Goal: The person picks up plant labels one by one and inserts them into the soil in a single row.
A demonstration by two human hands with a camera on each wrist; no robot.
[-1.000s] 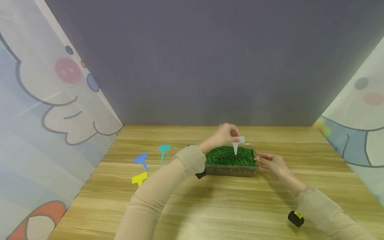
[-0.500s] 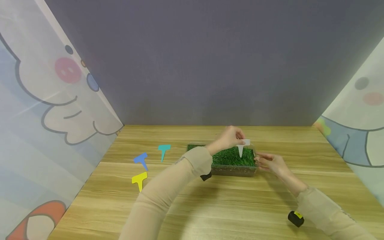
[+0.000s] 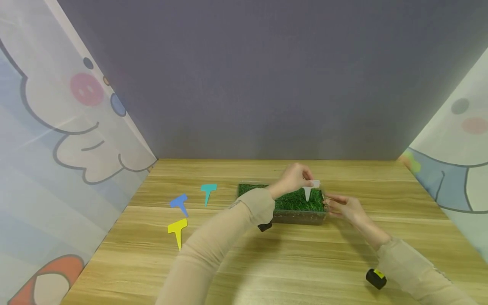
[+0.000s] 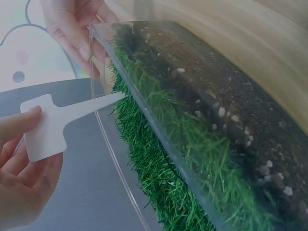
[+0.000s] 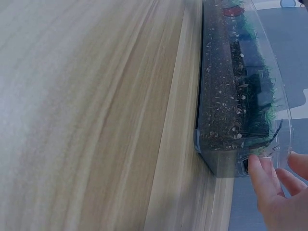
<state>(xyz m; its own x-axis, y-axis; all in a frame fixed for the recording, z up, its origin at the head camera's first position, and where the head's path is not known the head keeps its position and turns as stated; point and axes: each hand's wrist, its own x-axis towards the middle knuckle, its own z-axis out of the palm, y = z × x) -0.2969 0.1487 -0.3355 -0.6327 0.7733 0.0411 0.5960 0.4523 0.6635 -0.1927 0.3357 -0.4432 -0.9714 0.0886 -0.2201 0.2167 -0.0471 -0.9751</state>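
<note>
Left hand [image 3: 292,178] pinches white plant label [image 3: 309,187] by flat head, spike aimed down at grass near right end of clear soil tray [image 3: 297,217]. Right hand [image 3: 345,206] grips tray's right wall, steadying it. Teal [image 3: 208,190], blue [image 3: 179,202], yellow labels [image 3: 177,228] lying on wooden table [image 3: 267,262], left of tray.

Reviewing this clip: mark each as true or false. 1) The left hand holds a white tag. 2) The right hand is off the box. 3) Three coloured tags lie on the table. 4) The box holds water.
1) The left hand pinches a white T-shaped plastic tag: true.
2) False: the right hand touches the clear plastic box.
3) The blue tag, teal tag and yellow tag lie on the wooden table: true.
4) False: it holds soil and green grass.
</note>
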